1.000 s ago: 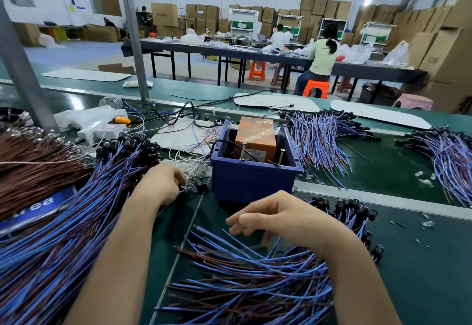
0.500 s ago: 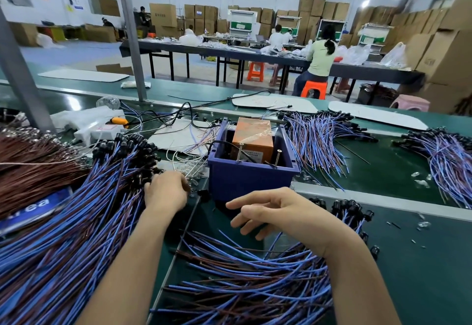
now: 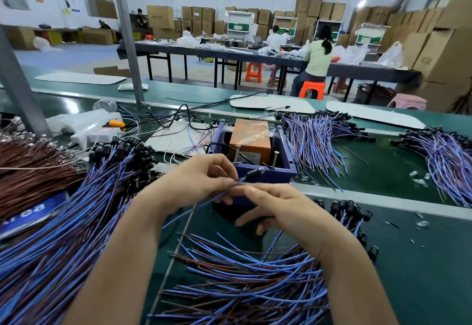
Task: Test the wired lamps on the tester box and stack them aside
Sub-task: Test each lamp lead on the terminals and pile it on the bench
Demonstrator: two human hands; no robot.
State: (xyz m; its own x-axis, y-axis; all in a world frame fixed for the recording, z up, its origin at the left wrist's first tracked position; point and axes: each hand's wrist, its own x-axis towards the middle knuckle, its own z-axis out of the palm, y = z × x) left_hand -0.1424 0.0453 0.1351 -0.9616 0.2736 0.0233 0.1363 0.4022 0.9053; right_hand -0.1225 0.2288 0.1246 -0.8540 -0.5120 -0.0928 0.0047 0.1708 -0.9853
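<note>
My left hand (image 3: 201, 179) pinches one wired lamp (image 3: 251, 174), a small black lamp head on blue and brown leads, just in front of the tester box (image 3: 265, 175). My right hand (image 3: 270, 207) touches the same lamp's leads with its thumb and forefinger, the other fingers spread. The tester box is a blue plastic bin holding an orange block (image 3: 251, 139) and two upright screws. A large pile of wired lamps (image 3: 76, 209) lies at the left. Another pile of wired lamps (image 3: 255, 281) lies under my right forearm.
More lamp bundles lie behind the box (image 3: 316, 135) and at the far right (image 3: 449, 156). Brown wires (image 3: 28, 168) are heaped at the left edge. A grey post (image 3: 126, 35) stands on the green bench. A seated person (image 3: 318, 61) works at a long table behind.
My left hand left the left pile and rose to the box front with one lamp. My right hand lifted off the near pile to meet it at the leads.
</note>
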